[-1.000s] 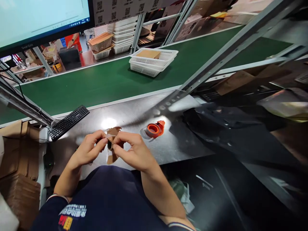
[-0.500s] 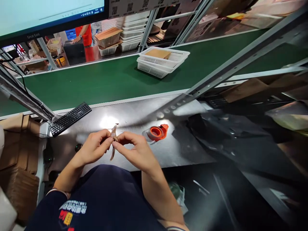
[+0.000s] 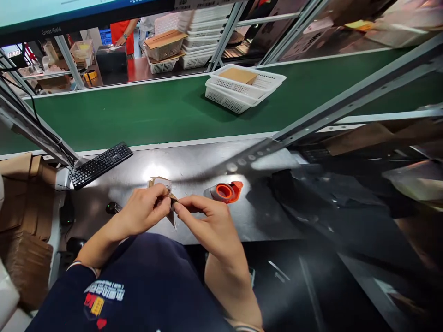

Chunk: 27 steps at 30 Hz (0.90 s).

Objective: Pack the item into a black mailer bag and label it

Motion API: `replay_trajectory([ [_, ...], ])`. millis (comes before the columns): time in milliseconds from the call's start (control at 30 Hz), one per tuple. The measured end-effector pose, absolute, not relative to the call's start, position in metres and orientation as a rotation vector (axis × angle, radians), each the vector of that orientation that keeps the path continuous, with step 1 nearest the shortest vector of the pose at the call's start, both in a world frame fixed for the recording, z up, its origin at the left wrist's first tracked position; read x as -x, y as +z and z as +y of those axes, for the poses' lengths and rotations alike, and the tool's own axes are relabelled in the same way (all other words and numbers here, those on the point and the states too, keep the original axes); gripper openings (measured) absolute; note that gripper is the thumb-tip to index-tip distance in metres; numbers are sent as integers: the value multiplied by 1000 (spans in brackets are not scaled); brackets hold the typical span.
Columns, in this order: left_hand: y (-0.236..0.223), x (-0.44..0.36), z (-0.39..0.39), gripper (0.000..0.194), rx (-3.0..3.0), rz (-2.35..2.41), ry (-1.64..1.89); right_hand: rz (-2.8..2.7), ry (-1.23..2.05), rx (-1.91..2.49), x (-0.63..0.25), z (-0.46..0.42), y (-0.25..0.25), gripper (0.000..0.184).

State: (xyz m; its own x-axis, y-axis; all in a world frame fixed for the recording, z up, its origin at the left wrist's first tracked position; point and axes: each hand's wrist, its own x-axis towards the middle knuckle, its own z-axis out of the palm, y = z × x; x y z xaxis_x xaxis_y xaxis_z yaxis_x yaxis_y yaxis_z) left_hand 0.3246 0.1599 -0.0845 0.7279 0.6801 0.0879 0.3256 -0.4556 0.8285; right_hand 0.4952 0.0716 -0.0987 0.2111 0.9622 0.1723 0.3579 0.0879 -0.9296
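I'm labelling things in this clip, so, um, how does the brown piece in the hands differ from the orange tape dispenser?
Position: the brown piece is pinched between the left hand and right hand; the orange tape dispenser rests on the metal bench, unheld.
Shape: the brown piece is bent and irregular; the orange tape dispenser has a round core.
Colour: the brown piece has pale patches; the orange tape dispenser is bright.
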Motion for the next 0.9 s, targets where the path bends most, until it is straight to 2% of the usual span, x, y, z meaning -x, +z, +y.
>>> replay_trajectory([
  [667, -88, -321, 161, 25, -1810, 690, 449, -1344, 799, 1439, -497, 65, -96, 23],
  [900, -89, -324, 163, 26, -1914, 716, 527, -1393, 579, 1489, -495, 66, -100, 21],
])
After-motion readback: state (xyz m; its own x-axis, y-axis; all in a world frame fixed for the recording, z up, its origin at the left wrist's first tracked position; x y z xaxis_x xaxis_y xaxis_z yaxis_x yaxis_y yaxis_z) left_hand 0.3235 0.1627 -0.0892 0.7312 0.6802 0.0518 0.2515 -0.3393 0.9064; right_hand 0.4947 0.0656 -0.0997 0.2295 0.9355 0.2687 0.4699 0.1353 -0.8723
